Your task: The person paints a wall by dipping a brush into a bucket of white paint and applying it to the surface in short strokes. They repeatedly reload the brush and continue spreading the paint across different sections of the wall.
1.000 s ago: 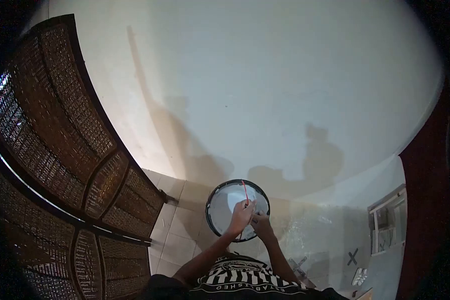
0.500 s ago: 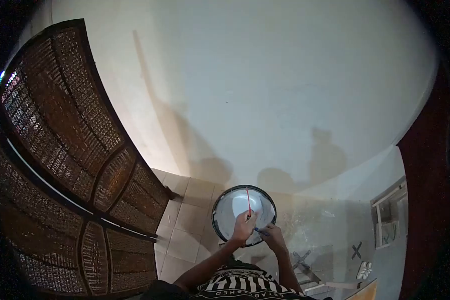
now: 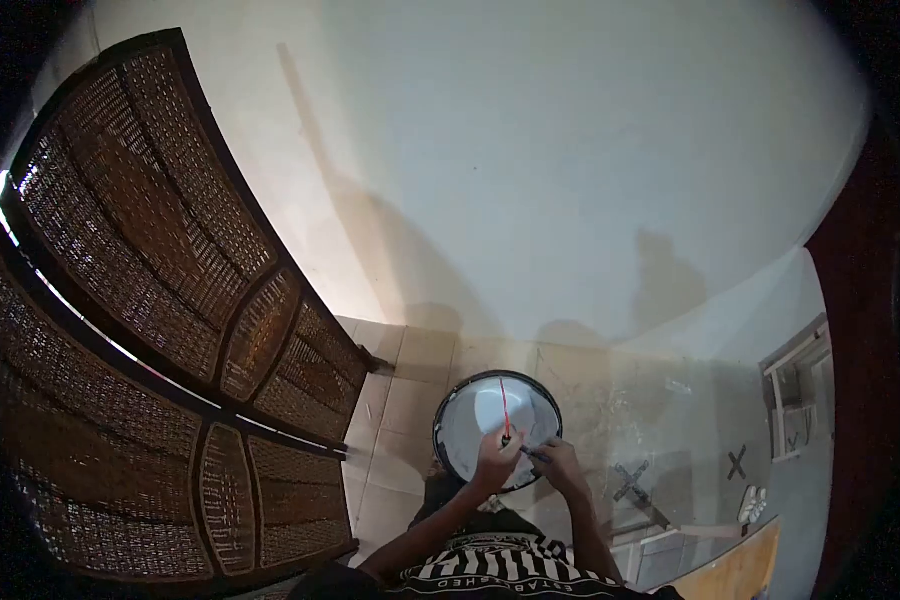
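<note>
The left hand (image 3: pixel 496 462) has a narrow grip on a thin red strand (image 3: pixel 505 403) stretching toward the far edge of the round black-rimmed surface (image 3: pixel 460 428), while the right hand (image 3: pixel 562 466), by its near right edge, grips 1 small dark tool (image 3: pixel 534 454).

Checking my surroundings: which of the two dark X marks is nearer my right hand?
The larger X mark, beside the dark strip; the smaller X mark sits farther right.

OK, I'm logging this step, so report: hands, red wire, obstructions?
Left hand gripping red wire. Right hand holding slim dark tool. Wire extends over round black-rimmed surface; nothing visible blocking it.
</note>
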`<state>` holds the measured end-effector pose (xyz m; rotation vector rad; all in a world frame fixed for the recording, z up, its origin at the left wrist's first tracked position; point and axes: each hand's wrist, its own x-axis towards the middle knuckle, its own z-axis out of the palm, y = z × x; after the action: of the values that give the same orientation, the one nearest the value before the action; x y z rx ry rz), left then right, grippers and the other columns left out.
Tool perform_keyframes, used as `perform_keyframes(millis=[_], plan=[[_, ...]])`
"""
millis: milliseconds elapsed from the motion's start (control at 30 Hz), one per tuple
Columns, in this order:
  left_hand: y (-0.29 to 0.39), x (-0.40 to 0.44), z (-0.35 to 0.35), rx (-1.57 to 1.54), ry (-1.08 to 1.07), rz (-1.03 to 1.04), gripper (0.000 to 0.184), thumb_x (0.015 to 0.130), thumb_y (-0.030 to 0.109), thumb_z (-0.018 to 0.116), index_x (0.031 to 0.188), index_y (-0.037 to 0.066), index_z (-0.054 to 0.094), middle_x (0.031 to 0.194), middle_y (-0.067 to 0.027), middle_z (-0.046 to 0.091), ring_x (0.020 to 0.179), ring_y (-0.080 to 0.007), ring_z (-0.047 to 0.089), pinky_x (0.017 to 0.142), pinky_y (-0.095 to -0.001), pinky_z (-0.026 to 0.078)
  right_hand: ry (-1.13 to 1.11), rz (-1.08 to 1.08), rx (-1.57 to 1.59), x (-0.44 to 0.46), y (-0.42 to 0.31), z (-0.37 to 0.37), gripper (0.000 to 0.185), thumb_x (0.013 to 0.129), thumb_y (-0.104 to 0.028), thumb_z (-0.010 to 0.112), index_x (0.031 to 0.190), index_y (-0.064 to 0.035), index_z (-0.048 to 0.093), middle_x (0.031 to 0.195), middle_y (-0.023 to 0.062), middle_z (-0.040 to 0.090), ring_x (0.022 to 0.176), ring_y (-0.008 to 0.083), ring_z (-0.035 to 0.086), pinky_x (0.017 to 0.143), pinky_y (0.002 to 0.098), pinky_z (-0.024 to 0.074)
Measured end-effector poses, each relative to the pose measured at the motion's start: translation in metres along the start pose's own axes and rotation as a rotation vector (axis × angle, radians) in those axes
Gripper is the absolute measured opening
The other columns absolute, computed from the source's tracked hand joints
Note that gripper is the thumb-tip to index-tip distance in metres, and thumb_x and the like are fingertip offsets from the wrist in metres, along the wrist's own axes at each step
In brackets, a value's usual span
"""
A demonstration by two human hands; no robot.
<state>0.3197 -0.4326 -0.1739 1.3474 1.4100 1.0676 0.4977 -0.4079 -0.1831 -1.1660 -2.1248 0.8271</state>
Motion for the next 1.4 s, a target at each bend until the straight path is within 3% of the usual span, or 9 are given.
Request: perform_keyframes(millis=[133, 200, 233, 400, 567, 667, 1033, 1133, 1400], plan=[[0.010, 0.000, -0.019, 0.131, 0.129, 0.306, 0.008, 0.078, 0.005, 0.062, 0.086, 0.002, 0.059, 0.064, -0.0068, 0.051, 0.051, -0.0222, 0.048, 0.046, -0.0341, 0.036, 0.071, 0.045, -0.005, -0.010, -0.017, -0.004, 0.019, 0.068, -0.006, 0.073, 0.087, -0.0039, 0.069, 0.074, 0.0124, 0.060, 0.066, 0.0293, 0.059, 0.060, 0.0362, 0.0465], [0.051, -0.003, -0.045, -0.630, -0.021, -0.209, 0.019, 0.088, 0.011, 0.057, 0.072, 0.005, 0.049, 0.052, 0.0006, 0.042, 0.040, -0.0109, 0.039, 0.039, -0.0282, 0.029, 0.154, 0.033, 0.010, -0.007, -0.030, -0.003, 0.018, 0.070, -0.006, 0.071, 0.088, -0.0038, 0.069, 0.071, 0.0130, 0.059, 0.064, 0.0299, 0.058, 0.059, 0.0358, 0.0454], [0.050, -0.001, -0.048, -0.574, 0.010, -0.136, 0.030, 0.093, 0.017, 0.052, 0.067, 0.009, 0.042, 0.049, 0.0055, 0.036, 0.040, -0.0036, 0.033, 0.038, -0.0244, 0.026, 0.135, 0.050, -0.043, -0.005, -0.042, -0.007, 0.018, 0.070, -0.006, 0.071, 0.088, -0.0037, 0.069, 0.068, 0.0140, 0.060, 0.062, 0.0298, 0.057, 0.058, 0.0361, 0.0439], [0.040, -0.007, -0.080, -0.656, 0.004, -0.174, 0.020, 0.092, 0.011, 0.052, 0.073, 0.009, 0.045, 0.053, 0.0052, 0.036, 0.041, -0.0056, 0.034, 0.037, -0.0237, 0.025, 0.232, -0.060, 0.073, 0.018, -0.059, 0.013, 0.016, 0.070, -0.008, 0.071, 0.084, -0.0021, 0.069, 0.068, 0.0156, 0.061, 0.061, 0.0289, 0.058, 0.057, 0.0364, 0.0431], [0.016, 0.006, -0.103, -0.295, 0.080, 0.167, 0.025, 0.087, 0.008, 0.057, 0.068, 0.007, 0.040, 0.053, 0.0013, 0.038, 0.044, -0.0068, 0.036, 0.042, -0.0250, 0.031, 0.239, 0.104, -0.005, 0.062, -0.089, 0.039, 0.014, 0.073, -0.012, 0.070, 0.082, -0.0003, 0.068, 0.072, 0.0163, 0.062, 0.064, 0.0292, 0.060, 0.059, 0.0353, 0.0455], [0.057, 0.002, -0.124, -0.137, 0.177, 0.330, 0.028, 0.081, 0.005, 0.062, 0.064, 0.006, 0.039, 0.051, -0.0029, 0.036, 0.046, -0.0096, 0.032, 0.044, -0.0279, 0.032, 0.276, 0.203, 0.093, 0.085, -0.107, 0.059, 0.015, 0.076, -0.015, 0.069, 0.081, -0.0003, 0.068, 0.074, 0.0168, 0.062, 0.066, 0.0313, 0.060, 0.061, 0.0358, 0.0471], [0.036, 0.015, -0.147, -0.062, 0.211, 0.362, 0.028, 0.070, 0.009, 0.071, 0.062, 0.005, 0.045, 0.049, -0.0090, 0.041, 0.042, -0.0238, 0.039, 0.044, -0.0342, 0.035, 0.359, 0.011, 0.031, 0.127, -0.108, 0.106, 0.013, 0.078, -0.012, 0.066, 0.083, 0.0001, 0.067, 0.070, 0.0154, 0.061, 0.063, 0.0295, 0.061, 0.060, 0.0373, 0.0478], [0.039, 0.017, -0.151, -0.178, 0.168, 0.248, 0.028, 0.071, 0.007, 0.069, 0.062, 0.006, 0.043, 0.050, -0.0093, 0.040, 0.042, -0.0236, 0.041, 0.046, -0.0348, 0.037, 0.306, -0.094, 0.068, 0.135, -0.101, 0.113, 0.014, 0.075, -0.008, 0.067, 0.086, 0.0006, 0.065, 0.071, 0.0151, 0.060, 0.064, 0.0309, 0.060, 0.061, 0.0386, 0.0478], [0.037, 0.017, -0.162, -0.220, 0.160, 0.363, 0.030, 0.071, 0.004, 0.069, 0.063, 0.008, 0.040, 0.053, -0.0075, 0.039, 0.047, -0.0237, 0.041, 0.048, -0.0327, 0.037, 0.023, -0.130, 0.077, 0.160, -0.077, 0.136, 0.021, 0.068, -0.001, 0.066, 0.089, 0.0007, 0.063, 0.086, 0.0175, 0.060, 0.079, 0.0348, 0.060, 0.068, 0.0394, 0.0485]])
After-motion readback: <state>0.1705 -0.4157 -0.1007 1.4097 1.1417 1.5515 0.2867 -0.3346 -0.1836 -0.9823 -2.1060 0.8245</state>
